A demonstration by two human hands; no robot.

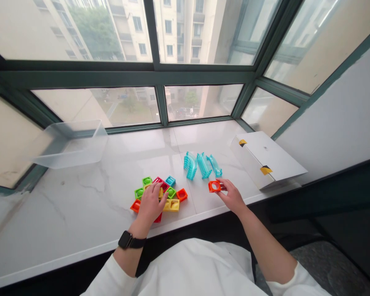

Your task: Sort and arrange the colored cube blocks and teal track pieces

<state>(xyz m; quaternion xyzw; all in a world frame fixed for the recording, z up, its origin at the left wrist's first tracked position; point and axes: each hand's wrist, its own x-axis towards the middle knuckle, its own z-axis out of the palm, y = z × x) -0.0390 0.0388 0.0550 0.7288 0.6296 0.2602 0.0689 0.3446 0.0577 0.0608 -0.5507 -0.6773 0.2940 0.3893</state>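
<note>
A red-orange toy block with a round hole (pixel 214 186) is pinched in my right hand (pixel 232 196), near the front edge of the sill. My left hand (pixel 151 201) rests over a pile of coloured toy blocks; its fingertips are among them and what they grip, if anything, is hidden. Around it lie a green block (pixel 147 181), a blue block (pixel 170 181), a yellow block (pixel 172 205) and another orange block (pixel 181 194). Beyond my right hand, several clear turquoise track pieces stand in groups: curved ones (pixel 190 165), straight ones (pixel 204 165) and a narrower group (pixel 215 165).
A clear plastic bin (pixel 70 144) stands at the back left of the marble sill (pixel 95 205). A white box with yellow-and-black tabs (pixel 271 158) lies at the right. Green-framed windows (pixel 129 78) close off the back; the sill's front edge runs just before my body.
</note>
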